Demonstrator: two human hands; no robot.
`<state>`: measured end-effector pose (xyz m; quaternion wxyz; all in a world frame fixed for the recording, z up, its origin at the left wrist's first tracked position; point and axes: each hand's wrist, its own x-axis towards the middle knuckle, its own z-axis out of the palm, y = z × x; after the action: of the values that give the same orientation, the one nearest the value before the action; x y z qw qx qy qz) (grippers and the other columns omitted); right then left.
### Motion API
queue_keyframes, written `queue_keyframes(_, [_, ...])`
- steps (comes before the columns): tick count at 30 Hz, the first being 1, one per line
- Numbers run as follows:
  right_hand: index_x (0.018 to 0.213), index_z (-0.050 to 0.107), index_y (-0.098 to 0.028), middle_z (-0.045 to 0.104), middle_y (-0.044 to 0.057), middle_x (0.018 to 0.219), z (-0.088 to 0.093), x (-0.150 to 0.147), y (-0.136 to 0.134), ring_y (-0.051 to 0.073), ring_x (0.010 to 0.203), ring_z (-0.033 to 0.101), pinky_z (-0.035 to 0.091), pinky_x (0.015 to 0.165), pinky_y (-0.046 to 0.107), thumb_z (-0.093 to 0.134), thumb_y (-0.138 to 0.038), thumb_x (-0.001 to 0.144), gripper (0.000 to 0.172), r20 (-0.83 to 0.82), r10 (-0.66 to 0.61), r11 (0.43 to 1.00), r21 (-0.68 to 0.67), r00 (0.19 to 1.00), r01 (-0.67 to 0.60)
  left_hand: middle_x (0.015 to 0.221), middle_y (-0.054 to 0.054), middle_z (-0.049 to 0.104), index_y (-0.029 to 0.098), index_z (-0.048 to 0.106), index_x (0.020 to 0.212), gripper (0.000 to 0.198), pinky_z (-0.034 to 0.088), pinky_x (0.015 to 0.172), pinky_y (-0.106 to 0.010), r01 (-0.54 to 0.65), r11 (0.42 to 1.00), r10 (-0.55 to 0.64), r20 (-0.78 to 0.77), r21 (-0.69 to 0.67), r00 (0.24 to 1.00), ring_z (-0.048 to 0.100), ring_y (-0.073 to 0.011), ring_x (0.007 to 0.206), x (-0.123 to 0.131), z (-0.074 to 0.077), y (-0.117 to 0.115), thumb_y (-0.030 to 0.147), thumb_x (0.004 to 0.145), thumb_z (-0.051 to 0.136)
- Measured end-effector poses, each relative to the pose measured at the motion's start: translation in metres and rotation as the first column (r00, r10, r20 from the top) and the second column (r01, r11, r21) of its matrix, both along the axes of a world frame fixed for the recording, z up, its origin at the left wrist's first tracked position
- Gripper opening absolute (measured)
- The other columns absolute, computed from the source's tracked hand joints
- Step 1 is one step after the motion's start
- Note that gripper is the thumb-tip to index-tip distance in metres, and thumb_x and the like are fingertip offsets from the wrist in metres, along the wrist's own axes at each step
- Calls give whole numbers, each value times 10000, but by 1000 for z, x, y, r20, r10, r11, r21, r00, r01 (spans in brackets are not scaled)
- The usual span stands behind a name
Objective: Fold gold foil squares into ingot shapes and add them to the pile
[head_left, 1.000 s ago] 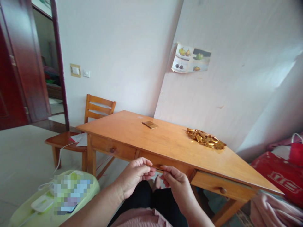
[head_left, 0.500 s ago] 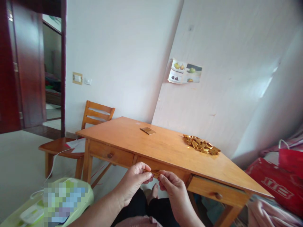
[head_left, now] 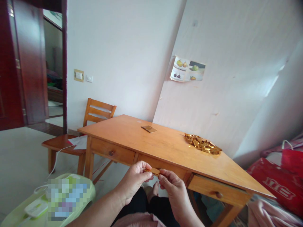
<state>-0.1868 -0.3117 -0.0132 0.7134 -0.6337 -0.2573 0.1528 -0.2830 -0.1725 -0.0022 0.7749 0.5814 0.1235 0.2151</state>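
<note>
- Fingers [head_left: 143, 165] of the left hand [head_left: 133, 181] grasp one end of a small gold-coloured strip [head_left: 155, 171], seen above the person's lap [head_left: 136, 203] and before a worktop [head_left: 113, 132] with drawers [head_left: 165, 166].
- Right hand [head_left: 174, 186] pinches the opposite end, the strip spanning the gap between both hands.
- Flat gold-coloured packet [head_left: 149, 129] lies on the worktop toward the wall [head_left: 123, 56]; crumpled, shiny gold foil [head_left: 204, 145] is heaped farther right.
</note>
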Motion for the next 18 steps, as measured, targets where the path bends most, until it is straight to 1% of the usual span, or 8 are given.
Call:
queue_keyframes(3, [945, 751, -166, 684, 35, 717, -2, 1, 1, 162, 614, 569, 458, 593, 288, 818, -543, 668, 472, 18, -5, 1000, -4, 1000, 5, 778, 13, 650, 180, 575, 921, 256, 450, 721, -250, -8, 1000, 8, 0, -7, 1000, 636, -139, 753, 1, -2, 1, 220, 717, 725])
queue_keyframes(7, [952, 744, -170, 691, 38, 745, -7, 2, 3, 159, 616, 568, 454, 587, 283, 817, -544, 663, 478, 24, -12, 1000, -12, 1000, 12, 763, 15, 638, 179, 576, 915, 256, 443, 707, -246, -5, 1000, 5, -1, -20, 1000, 625, -136, 745, 2, -5, 1, 205, 705, 720])
queue_keyframes(11, [944, 735, -183, 691, 34, 753, -9, 1, 6, 162, 623, 572, 458, 597, 288, 810, -515, 673, 435, 17, -6, 1000, -1, 1000, 6, 760, 21, 632, 182, 574, 914, 246, 433, 703, -239, -21, 1000, 21, -2, -19, 1000, 617, -128, 737, 3, -6, 0, 183, 700, 698])
queue_keyframes(14, [935, 731, -193, 696, 34, 757, -7, -3, 8, 183, 667, 611, 483, 636, 302, 811, -489, 672, 405, 15, -7, 1000, 26, 1000, 6, 754, 24, 633, 181, 577, 912, 240, 429, 701, -236, -43, 999, 43, 1, -13, 999, 608, -122, 720, 2, -5, -2, 176, 696, 683])
queue_keyframes(18, [944, 719, -198, 726, 57, 833, -7, -8, 10, 214, 762, 662, 508, 689, 318, 799, -492, 689, 398, 44, -10, 999, 46, 999, 8, 754, 4, 653, 173, 592, 902, 202, 439, 721, -256, -91, 995, 92, -9, 28, 996, 618, -142, 738, 3, -6, -3, 206, 714, 655])
